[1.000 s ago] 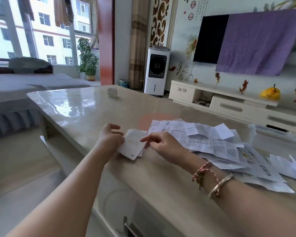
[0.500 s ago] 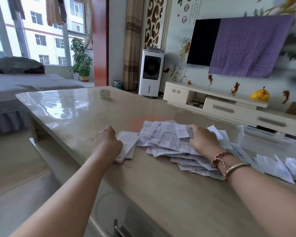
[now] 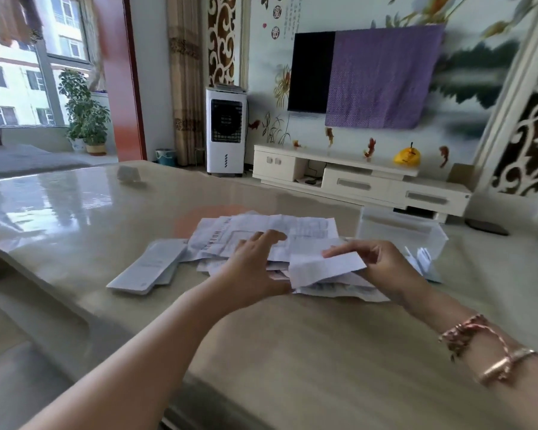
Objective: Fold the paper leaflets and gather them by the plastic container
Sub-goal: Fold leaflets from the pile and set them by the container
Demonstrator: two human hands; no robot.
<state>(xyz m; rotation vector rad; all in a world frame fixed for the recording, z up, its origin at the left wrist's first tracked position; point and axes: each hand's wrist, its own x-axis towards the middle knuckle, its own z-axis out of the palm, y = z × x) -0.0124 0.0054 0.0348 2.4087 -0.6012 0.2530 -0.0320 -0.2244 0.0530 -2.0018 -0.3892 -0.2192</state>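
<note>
Your right hand (image 3: pixel 382 268), right of the frame's centre, pinches a white printed paper leaflet (image 3: pixel 325 268) between thumb and curled fingers (image 3: pixel 342 251), lifting it just above the loose heap of unfolded white paper leaflets (image 3: pixel 261 231) in the middle of the frame; your left hand (image 3: pixel 255 268) sits just left of it with its fingers spread and fairly straight over the heap, its thumb close to the near edge of the held leaflet, though you cannot tell from the blur whether it touches; the heap lies on the glossy beige marble-look worktop (image 3: pixel 292 352); a small stack of folded white leaflets (image 3: pixel 148 268) lies flat at centre left, just beside the heap's left edge; the clear rectangular plastic container (image 3: pixel 399 228) stands at centre right, just behind and to the right of your right hand, with a few more white papers against its near side; a red braided cord bracelet (image 3: pixel 466 332) and a gold metal bangle (image 3: pixel 507 366) circle your right wrist at the lower right.
</note>
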